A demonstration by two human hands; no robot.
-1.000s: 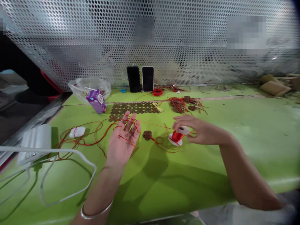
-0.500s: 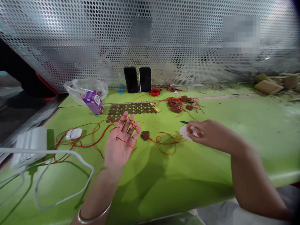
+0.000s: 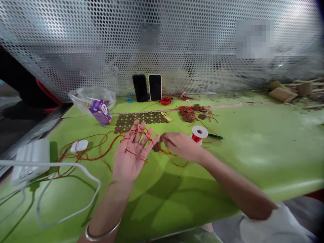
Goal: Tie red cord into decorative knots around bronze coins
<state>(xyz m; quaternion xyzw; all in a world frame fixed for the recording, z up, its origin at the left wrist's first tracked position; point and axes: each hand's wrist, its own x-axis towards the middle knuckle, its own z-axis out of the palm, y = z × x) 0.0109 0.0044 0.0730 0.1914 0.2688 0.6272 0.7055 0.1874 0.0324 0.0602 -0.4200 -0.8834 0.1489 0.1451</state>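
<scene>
Our left hand (image 3: pixel 130 155), palm up, fingers apart, wears loops of red cord (image 3: pixel 137 155). Our right hand (image 3: pixel 181 145) hovers just beside; its grip we cannot tell. Spool (image 3: pixel 196 138) nearby.

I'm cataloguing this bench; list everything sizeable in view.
table: one, green, underneath
mesh: one, silver, behind
phones: two, black, by mesh
bag: one, clear, back left
carton: one, purple, by bag
box: one, white, far left
cables: several, white, left
cords: several, red, left
case: one, white, among cords
coins: many, brown, mid-table
coil: one, red, before phones
coin pile: one, brown-red, behind spool
spool: one, white-red, centre right
coin flower: one, brown, between hands
blocks: several, tan, back right
cloth: one, white, bottom right
left hand: one, bare, centre-left
right hand: one, bare, centre
</scene>
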